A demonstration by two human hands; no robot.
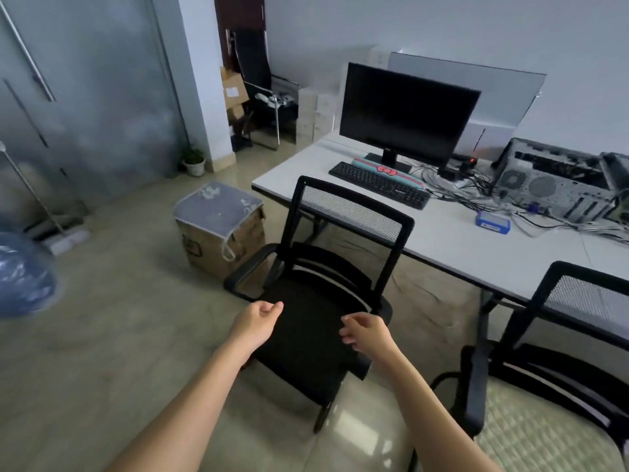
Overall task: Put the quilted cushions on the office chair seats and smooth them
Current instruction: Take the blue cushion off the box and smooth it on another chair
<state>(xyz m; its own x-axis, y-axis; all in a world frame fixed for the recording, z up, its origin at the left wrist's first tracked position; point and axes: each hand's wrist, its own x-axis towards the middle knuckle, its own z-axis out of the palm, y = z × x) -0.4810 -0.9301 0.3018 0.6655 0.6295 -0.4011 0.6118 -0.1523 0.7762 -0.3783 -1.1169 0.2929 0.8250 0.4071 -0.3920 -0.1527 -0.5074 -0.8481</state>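
Note:
A black mesh office chair (313,321) stands in the middle with a bare black seat. My left hand (260,321) hovers over the seat's left edge, fingers loosely curled and empty. Over the seat's right side my right hand (366,332) is the same, holding nothing. A second black chair (578,335) at the right carries a pale green quilted cushion (541,434) on its seat. Another quilted cushion (218,207), grey-blue with ties, lies on a cardboard box (221,247) to the left of the first chair.
A white desk (476,247) behind the chairs holds a monitor (405,114), keyboard (377,183), open computer case (558,180) and cables. A blue bag (23,274), a mop (61,238) and a small potted plant (194,161) sit by the left wall. More boxes and a chair stand at the back.

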